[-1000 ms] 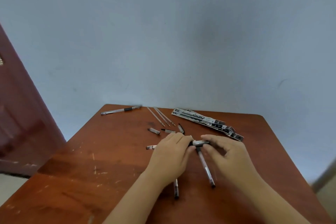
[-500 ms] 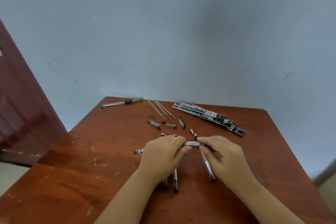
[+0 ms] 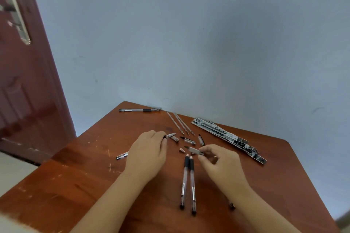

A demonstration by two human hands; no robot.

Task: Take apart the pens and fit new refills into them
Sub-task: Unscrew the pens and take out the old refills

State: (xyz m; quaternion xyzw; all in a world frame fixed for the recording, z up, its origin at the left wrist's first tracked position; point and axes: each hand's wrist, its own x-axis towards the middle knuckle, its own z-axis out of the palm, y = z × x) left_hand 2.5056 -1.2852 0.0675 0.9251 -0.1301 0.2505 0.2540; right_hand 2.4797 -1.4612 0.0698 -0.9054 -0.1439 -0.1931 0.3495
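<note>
While the left hand grips a pen, its tip pokes out beyond the fingers. Right hand pinches a cap above the tabletop.

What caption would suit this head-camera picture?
Left hand grips a pen; right hand pinches a pen cap above two pens on the table.

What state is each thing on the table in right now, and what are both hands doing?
Left hand: grips a pen, its tip end sticking out.
Right hand: pinches a pen cap.
Two pen barrels: lying side by side, without caps.
Whole pen: lying flat, at the far edge.
Three refills: loose, lying together.
Refill packets: lying flat.
Small pen parts: scattered loose.
</note>
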